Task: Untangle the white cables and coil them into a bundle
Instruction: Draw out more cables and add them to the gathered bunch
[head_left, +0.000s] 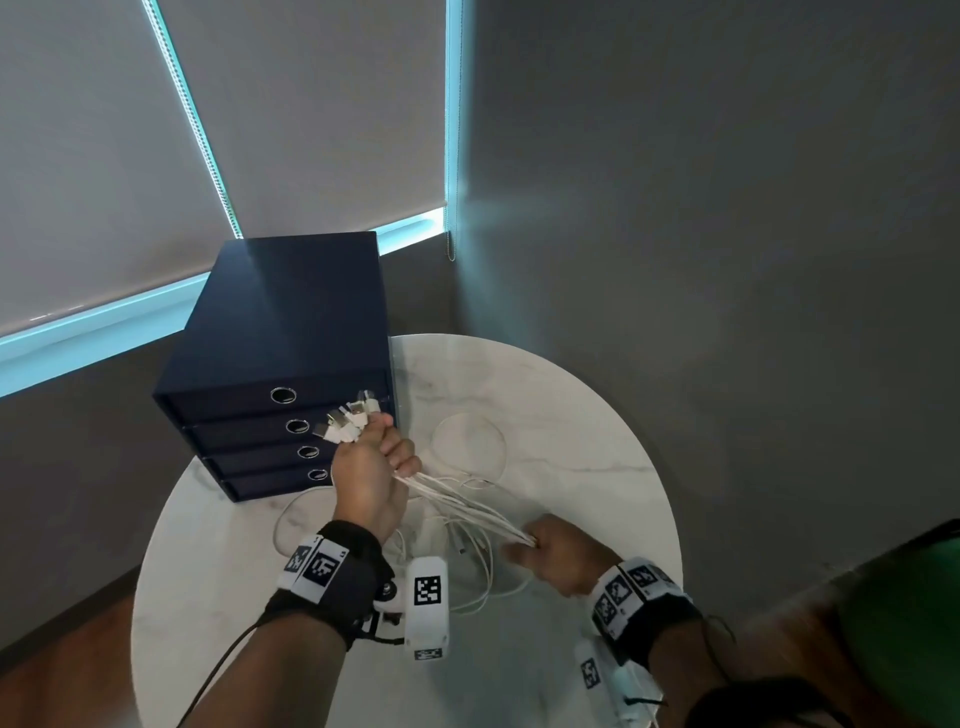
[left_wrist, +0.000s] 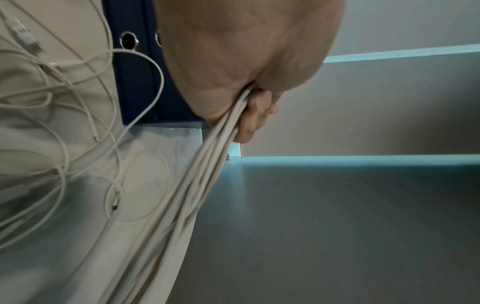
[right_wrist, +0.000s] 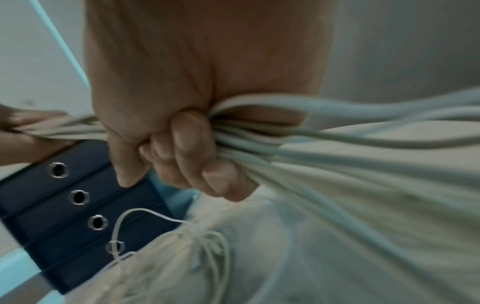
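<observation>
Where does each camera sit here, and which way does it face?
Head: looks down at the round table; both forearms, left hand and right hand show.
Left wrist: looks along the left palm at the white cables it grips.
Right wrist: looks along the right hand's curled fingers gripping the cables.
Shared: all three show the cables and the navy drawer box.

The head view looks steeply down from above on the round white marble table (head_left: 571, 415), with the dark blue four-drawer box (head_left: 280, 364) at 11 o'clock. Both wrist views sit close under the palms, facing that box (left_wrist: 140, 82) (right_wrist: 52, 205) and sharing the tabletop.
</observation>
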